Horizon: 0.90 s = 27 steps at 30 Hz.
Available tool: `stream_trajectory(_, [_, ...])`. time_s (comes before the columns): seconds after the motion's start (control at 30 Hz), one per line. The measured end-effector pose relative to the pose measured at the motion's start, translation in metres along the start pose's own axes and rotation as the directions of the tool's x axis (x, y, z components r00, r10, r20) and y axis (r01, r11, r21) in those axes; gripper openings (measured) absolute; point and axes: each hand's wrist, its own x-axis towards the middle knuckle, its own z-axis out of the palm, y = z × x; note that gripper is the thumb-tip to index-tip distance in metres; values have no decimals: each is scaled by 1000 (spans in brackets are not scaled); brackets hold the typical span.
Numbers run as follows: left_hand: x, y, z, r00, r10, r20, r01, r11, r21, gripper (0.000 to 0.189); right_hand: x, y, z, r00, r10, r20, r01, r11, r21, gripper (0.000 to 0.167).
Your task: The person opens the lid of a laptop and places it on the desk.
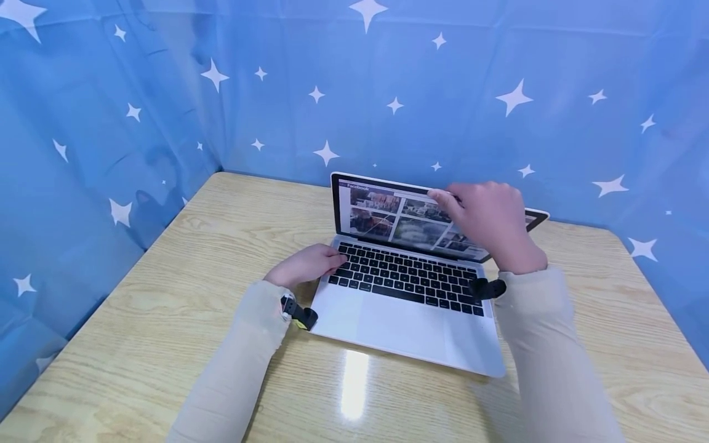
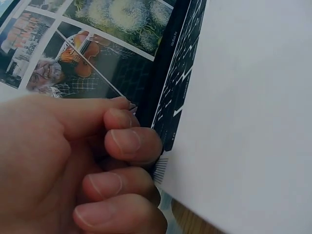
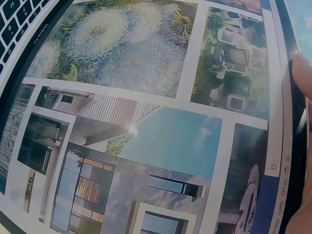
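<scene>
A silver laptop (image 1: pixel 401 323) stands unfolded on the wooden table, its black keyboard (image 1: pixel 404 277) facing me. Several pictures glow on its screen (image 1: pixel 388 215), which tilts back. My right hand (image 1: pixel 490 218) grips the screen's top edge, thumb over the front bezel; its other fingers are mostly hidden behind the lid. At the left side of the base, near the hinge, my left hand (image 1: pixel 307 264) holds the edge. In the left wrist view the curled fingers (image 2: pixel 126 144) sit right at the keyboard's corner. The right wrist view is filled by the screen (image 3: pixel 146 122), with the right thumb (image 3: pixel 303 73) at its edge.
The light wooden table (image 1: pixel 166 277) spreads out on both sides of the laptop. A blue curtain (image 1: pixel 266 37) with white stars hangs behind it and along the left. Dark straps (image 1: pixel 303 315) circle both wrists over pale sleeves (image 1: pixel 232 363).
</scene>
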Motion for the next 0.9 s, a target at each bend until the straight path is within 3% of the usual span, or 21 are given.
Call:
stream_trajectory(0.2, [0,1,-1,1000,-13,4,13,1000,-5,46,8,7,-2,995,55,87,-55,998,6,59])
stream_trajectory(0.4, [-1,1,0,1000,-29,4,29,999,-32,45,18,12,-4,974,105,200,-110,994,11,57])
stream_trajectory(0.9, [-2,3,2,999,-35,-19,35,999,9,40,32,21,0,962,136,236,-138,990,-7,57])
